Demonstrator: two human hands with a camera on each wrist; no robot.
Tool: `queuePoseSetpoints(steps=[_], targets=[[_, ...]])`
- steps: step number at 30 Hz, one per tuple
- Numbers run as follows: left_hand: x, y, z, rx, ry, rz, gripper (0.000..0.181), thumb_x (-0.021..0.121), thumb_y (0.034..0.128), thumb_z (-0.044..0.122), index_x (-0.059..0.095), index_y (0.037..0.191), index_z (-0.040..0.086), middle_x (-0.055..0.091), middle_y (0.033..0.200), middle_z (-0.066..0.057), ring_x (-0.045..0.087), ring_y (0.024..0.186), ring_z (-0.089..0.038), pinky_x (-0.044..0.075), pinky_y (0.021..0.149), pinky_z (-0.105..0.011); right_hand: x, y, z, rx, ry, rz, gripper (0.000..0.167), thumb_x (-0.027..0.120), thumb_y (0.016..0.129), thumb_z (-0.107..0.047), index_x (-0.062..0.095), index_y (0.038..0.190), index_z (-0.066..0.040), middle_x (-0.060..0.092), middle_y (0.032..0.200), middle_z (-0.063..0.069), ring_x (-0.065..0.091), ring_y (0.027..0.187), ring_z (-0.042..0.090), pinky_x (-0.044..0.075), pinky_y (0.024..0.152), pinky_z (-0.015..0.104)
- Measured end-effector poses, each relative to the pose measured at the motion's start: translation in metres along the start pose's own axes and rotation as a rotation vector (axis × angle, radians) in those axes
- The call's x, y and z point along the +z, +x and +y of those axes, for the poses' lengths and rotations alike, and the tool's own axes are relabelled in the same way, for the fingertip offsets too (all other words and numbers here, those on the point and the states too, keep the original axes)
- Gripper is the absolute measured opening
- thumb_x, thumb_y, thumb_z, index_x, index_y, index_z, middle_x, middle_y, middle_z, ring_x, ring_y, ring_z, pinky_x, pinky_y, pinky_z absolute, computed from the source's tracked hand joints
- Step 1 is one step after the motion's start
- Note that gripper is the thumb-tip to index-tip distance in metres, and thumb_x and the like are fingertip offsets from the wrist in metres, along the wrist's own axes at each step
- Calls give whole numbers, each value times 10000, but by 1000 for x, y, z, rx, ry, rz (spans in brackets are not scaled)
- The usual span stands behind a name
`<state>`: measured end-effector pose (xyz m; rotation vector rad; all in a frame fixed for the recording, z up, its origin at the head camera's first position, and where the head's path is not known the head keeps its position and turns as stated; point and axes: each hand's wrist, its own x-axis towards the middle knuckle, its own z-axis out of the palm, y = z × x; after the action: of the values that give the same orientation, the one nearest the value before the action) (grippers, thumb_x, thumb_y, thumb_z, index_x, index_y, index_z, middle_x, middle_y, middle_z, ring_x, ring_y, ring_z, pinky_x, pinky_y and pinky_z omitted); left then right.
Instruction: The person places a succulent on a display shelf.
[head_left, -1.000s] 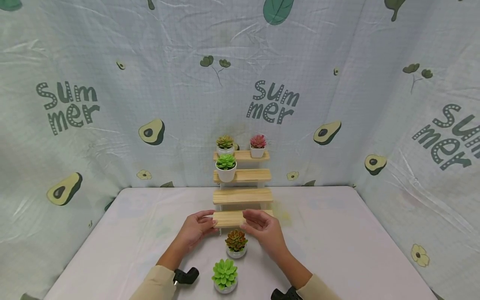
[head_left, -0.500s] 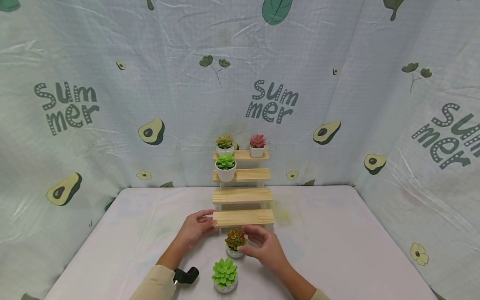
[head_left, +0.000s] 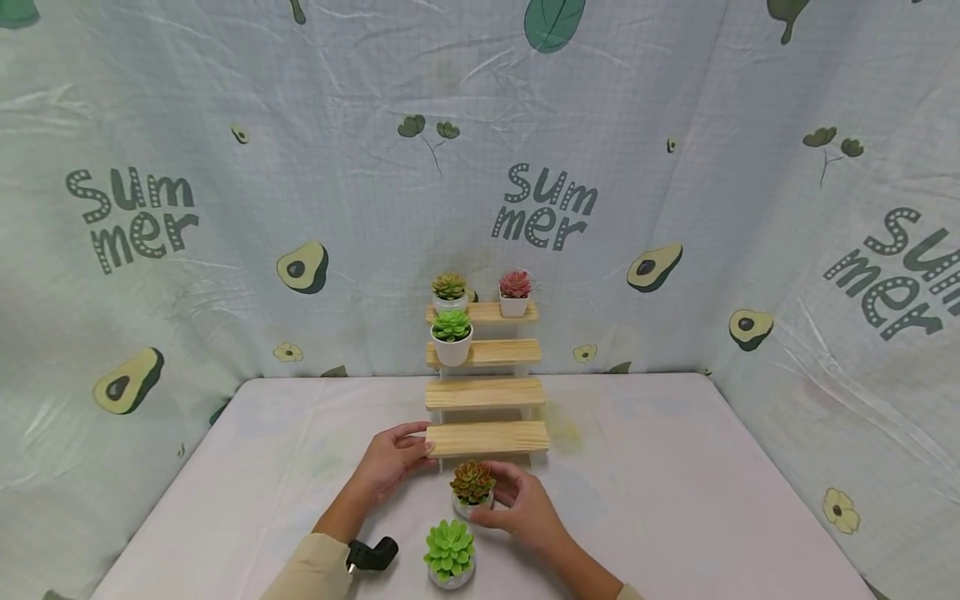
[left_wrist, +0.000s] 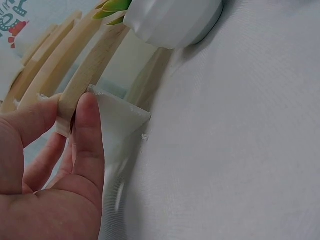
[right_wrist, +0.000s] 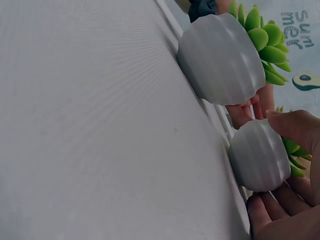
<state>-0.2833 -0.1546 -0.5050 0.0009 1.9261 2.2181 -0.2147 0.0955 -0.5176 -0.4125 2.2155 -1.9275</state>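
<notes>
In the head view a small wooden tiered plant stand stands in the middle of the table. My left hand pinches the left end of its lowest board; the left wrist view shows thumb and forefinger on the board's end. Just in front of the stand is a reddish-brown potted succulent. My right hand holds its white ribbed pot from the right, thumb on one side and fingers on the other. The pot appears to rest on the table. A bright green potted succulent stands nearer to me.
On the stand's top board are a yellow-green succulent and a pink one. A green succulent in a white pot sits on the second board's left end. A printed curtain surrounds the white table behind and at the sides.
My right hand has come down from the lowest board to the reddish-brown succulent and now holds its pot. My left hand stays on the board's end.
</notes>
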Motion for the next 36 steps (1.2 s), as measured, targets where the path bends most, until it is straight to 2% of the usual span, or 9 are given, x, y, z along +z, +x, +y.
queuePoseSetpoints(steps=[11, 16, 26, 30, 36], targets=[[0, -2, 0, 5, -8, -23, 507, 633, 971, -58, 463, 1445, -124, 711, 1043, -106, 711, 900, -169, 651, 809, -294, 9, 3, 0, 4, -36, 27, 748, 895, 774, -74, 524, 1406, 75, 584, 1403, 258, 564, 1334, 403, 547, 1061, 289], [0, -4, 0, 11, -5, -8, 501, 644, 964, -60, 480, 1433, -122, 709, 1044, -120, 713, 890, -175, 655, 803, -303, 9, 3, 0, -2, -28, 32, 711, 892, 767, -49, 549, 1377, 79, 609, 1369, 244, 589, 1304, 388, 560, 1039, 275], [1, -1, 0, -7, -6, 20, 472, 635, 969, -62, 517, 1425, -85, 699, 1061, -138, 710, 895, -184, 654, 801, -304, 3, -1, -1, -6, -29, 48, 722, 915, 755, -92, 567, 1364, 82, 626, 1351, 246, 628, 1261, 367, 582, 999, 267], [0, 0, 0, -8, -9, 7, 480, 631, 973, -59, 501, 1434, -91, 695, 1062, -130, 709, 902, -181, 652, 807, -299, -2, -1, -4, -17, -31, 60, 692, 911, 763, -102, 587, 1349, 73, 651, 1321, 232, 652, 1229, 345, 587, 989, 260], [-2, 1, -2, -8, -10, -17, 495, 630, 978, -46, 480, 1447, -97, 697, 1050, -104, 710, 905, -171, 650, 808, -290, -10, -3, -11, -24, -82, 90, 667, 910, 784, -187, 616, 1353, -1, 665, 1326, 171, 643, 1239, 315, 587, 997, 287]])
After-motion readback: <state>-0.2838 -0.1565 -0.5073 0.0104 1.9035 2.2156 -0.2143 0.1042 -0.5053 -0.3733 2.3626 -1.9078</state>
